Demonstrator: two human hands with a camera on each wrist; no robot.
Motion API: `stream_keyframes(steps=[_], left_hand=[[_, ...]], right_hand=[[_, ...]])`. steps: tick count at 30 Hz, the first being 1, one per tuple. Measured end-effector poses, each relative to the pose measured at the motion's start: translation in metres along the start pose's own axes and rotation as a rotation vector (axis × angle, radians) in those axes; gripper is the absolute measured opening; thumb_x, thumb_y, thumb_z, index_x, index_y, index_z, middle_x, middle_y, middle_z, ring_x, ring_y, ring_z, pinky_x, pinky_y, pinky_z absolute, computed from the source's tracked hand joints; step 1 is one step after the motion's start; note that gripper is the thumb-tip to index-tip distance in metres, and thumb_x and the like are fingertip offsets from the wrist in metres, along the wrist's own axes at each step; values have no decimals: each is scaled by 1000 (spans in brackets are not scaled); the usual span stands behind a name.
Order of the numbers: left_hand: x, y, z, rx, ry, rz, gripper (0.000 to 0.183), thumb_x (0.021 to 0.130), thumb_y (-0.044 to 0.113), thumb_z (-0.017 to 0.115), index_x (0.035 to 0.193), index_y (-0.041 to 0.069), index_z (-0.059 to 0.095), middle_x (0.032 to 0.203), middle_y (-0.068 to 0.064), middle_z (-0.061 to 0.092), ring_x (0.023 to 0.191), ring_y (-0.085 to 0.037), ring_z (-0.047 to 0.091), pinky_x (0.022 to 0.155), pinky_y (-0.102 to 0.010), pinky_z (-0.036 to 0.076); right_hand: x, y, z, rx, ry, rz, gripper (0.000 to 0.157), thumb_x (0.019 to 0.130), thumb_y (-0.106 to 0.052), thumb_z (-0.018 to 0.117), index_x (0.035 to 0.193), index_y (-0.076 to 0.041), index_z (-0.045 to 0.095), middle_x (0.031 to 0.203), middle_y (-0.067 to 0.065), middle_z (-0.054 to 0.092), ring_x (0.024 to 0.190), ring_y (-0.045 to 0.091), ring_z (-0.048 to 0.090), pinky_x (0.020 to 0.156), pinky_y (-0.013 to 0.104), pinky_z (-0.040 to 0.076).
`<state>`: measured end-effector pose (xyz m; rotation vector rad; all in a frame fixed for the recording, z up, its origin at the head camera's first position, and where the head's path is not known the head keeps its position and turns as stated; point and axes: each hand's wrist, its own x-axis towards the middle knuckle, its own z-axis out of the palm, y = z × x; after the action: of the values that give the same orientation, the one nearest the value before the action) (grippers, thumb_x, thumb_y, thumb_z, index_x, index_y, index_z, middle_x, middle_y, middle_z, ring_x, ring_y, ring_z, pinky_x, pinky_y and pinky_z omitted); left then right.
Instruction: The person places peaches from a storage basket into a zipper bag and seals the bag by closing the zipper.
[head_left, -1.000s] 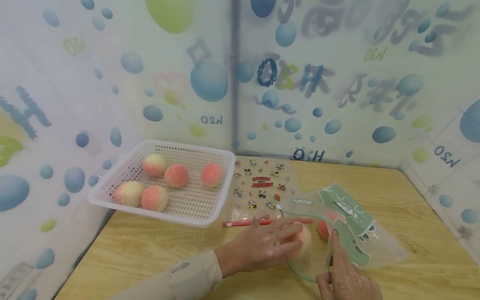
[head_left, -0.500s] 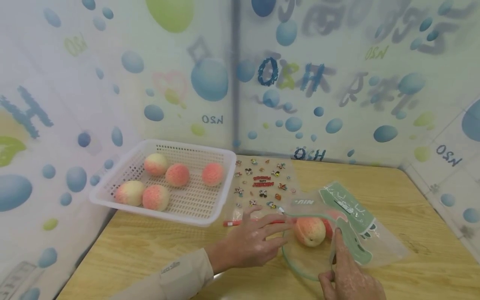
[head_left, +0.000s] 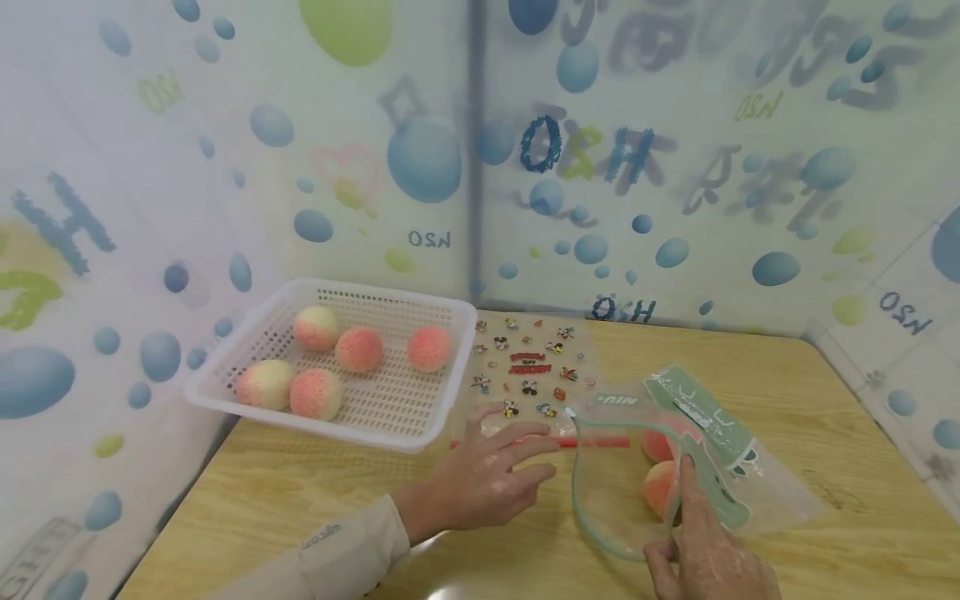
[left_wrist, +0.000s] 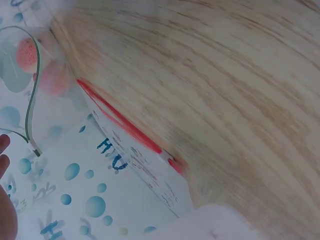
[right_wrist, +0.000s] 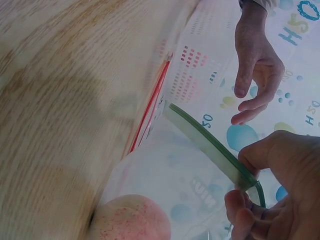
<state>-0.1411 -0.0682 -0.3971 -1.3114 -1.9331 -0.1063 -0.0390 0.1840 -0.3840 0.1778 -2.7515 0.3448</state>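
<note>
A clear zip bag (head_left: 611, 492) with a green zip edge and green print lies on the table, its mouth spread wide. Inside it are two pink-and-cream peaches, a far peach (head_left: 657, 445) and a nearer peach (head_left: 659, 487) partly behind the bag's edge. My right hand (head_left: 705, 546) pinches the zip edge on the right side; the right wrist view shows the green zip (right_wrist: 215, 140) between thumb and fingers. To the left of the mouth, my left hand (head_left: 491, 477) hovers with loosely spread fingers and holds nothing. The left wrist view catches only its fingertips (left_wrist: 4, 155).
A white plastic basket (head_left: 307, 423) with several peaches (head_left: 358, 349) stands at the back left. Beside it lies a flat clear bag (head_left: 536, 379) printed with cartoon figures, its red zip (head_left: 592, 442) facing me. A patterned curtain (head_left: 675, 208) borders the wooden table (head_left: 840, 467).
My left hand has let go of a peach in the bag and drawn back left. That peach has rolled right, towards my right hand, which keeps its pinch on the bag's edge.
</note>
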Motion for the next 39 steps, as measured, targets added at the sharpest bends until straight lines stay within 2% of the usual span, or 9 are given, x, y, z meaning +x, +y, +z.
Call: stream_keyframes(steps=[3,8,10,15,20,23,30,35,39], left_hand=[[-2,-5,-4,-6,-28,-8,25,82,25,45,96,23,66,118,1,56,111,-17,49,93,-54,29],[-4,-11,-9,-43,-65,-18,26,84,22,41,96,21,65,114,1,58,105,-17,52,92,-48,33],[-6,-14,-11,-56,-65,-23,28,84,21,41,97,19,65,112,0,59,104,-18,52,92,-47,34],[-14,-25,-17,-68,-65,-49,29,82,20,43,102,15,64,112,-2,59,105,-23,51,90,-45,36],[-20,-36,-29,-45,-140,-119,29,81,21,50,107,16,61,118,-4,55,112,-24,47,93,-46,34],[-25,-42,-35,-12,-175,-153,32,79,23,57,110,15,60,122,-5,53,117,-25,43,93,-48,33],[-32,-55,-42,18,-170,-198,36,78,21,61,112,13,56,121,-6,53,116,-26,44,93,-48,34],[-32,-60,-47,92,-217,-206,40,79,24,61,116,13,55,122,-6,53,117,-28,43,93,-49,35],[-31,-65,-50,128,-208,-209,43,78,25,62,118,13,55,123,-7,53,117,-28,43,92,-49,36]], right_hand=[[1,-1,0,6,-21,24,104,63,-17,65,145,-10,2,72,-7,49,38,-2,26,33,21,24],[0,0,2,-14,24,-7,103,62,-18,66,145,-7,6,60,-13,40,38,-2,24,33,21,22],[0,1,4,-25,50,-29,101,63,-19,65,145,-7,8,57,-14,36,38,-3,22,33,21,21],[-1,2,5,-36,41,-38,100,63,-20,64,145,-7,8,62,-12,39,37,-3,22,32,20,21],[-1,2,6,-43,33,-37,101,62,-20,63,145,-8,7,63,-10,42,37,-2,22,32,21,21],[-2,3,7,-47,67,-66,100,61,-21,62,145,-6,10,65,-9,45,38,-3,21,32,19,20],[-1,6,8,-39,83,-92,101,60,-24,64,144,-5,11,60,-13,38,39,-6,21,33,17,20],[-2,4,8,-25,51,-70,105,61,-21,68,145,-6,8,62,-13,42,41,-6,25,33,19,22],[-2,3,8,-7,39,-53,105,60,-19,68,145,-7,7,66,-10,47,40,-6,25,33,19,22]])
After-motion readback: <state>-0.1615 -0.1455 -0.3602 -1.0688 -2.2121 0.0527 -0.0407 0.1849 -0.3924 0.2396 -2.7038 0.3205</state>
